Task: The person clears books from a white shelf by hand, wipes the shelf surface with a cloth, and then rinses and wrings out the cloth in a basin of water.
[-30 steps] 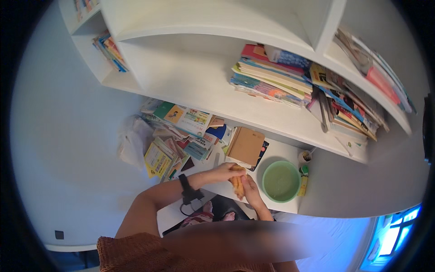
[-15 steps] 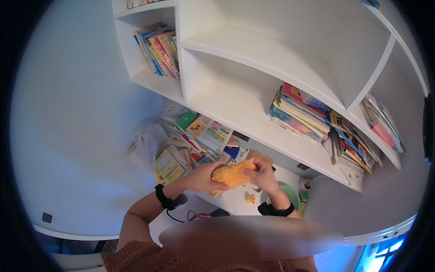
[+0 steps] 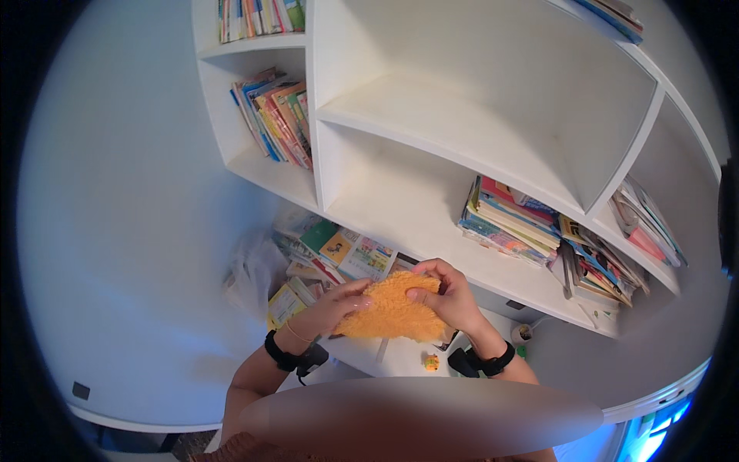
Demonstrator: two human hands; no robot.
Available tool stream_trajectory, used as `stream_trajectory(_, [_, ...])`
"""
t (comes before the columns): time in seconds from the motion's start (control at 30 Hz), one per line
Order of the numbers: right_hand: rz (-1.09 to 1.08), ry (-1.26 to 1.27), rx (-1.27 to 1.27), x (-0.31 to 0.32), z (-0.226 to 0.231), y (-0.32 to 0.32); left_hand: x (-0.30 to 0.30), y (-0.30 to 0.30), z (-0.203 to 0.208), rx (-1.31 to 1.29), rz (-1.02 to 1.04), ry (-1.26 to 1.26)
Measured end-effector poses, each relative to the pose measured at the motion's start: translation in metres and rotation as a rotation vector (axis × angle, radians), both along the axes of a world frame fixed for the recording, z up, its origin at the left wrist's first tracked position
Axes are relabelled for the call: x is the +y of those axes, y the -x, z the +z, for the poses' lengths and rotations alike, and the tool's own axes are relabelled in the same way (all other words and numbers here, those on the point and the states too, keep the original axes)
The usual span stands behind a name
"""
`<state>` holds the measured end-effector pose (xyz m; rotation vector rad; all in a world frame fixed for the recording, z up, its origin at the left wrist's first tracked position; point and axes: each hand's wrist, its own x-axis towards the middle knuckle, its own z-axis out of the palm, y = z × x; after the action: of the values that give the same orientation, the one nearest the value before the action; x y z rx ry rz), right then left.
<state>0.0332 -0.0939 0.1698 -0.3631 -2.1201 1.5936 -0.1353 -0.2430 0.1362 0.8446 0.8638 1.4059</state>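
Note:
Between my two hands hangs a fluffy orange cloth (image 3: 394,309), spread fairly wide above the white desk (image 3: 362,354). My left hand (image 3: 339,306) is closed on its left edge, thumb on top. On the right edge, my right hand (image 3: 454,299) pinches the cloth between thumb and fingers. A small orange and yellow figure (image 3: 431,361) lies on the desk below the cloth, near my right wrist. Part of the desk and the books behind is hidden by the cloth.
Books and papers (image 3: 358,254) are piled at the back left of the desk, beside a clear plastic bag (image 3: 260,266). Over the desk hangs a white shelf unit (image 3: 400,208) with leaning books (image 3: 512,219). A small cup (image 3: 522,333) stands to the right of my right arm.
The orange cloth was bunched up and is now opened out wider and hangs flatter. My right hand has moved slightly right. The view has tilted up, so the shelves sit lower in it.

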Motion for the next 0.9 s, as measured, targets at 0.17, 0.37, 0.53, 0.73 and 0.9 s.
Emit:
stream_trajectory(0.17, [0.020, 0.228, 0.156, 0.000, 0.037, 0.001, 0.004, 0.004, 0.009, -0.414, -0.074, 0.083])
stream_trajectory(0.37, [0.023, -0.010, 0.066, 0.023, 0.052, 0.004, -0.006, 0.022, 0.055, -0.098, 0.098, -0.096])
stream_trajectory(0.53, [-0.074, -0.292, 0.128, 0.025, 0.078, -0.016, 0.016, 0.040, 0.162, -0.185, 0.424, -0.242])
stream_trajectory(0.73, [-0.485, -1.000, 0.184, 0.036, 0.149, -0.072, 0.080, 0.097, 0.239, 1.223, 0.897, -0.680])
stream_trajectory(0.9, [-0.911, -1.237, 0.456, 0.082, 0.191, -0.112, 0.152, 0.137, 0.211, 1.834, 0.576, -0.395])
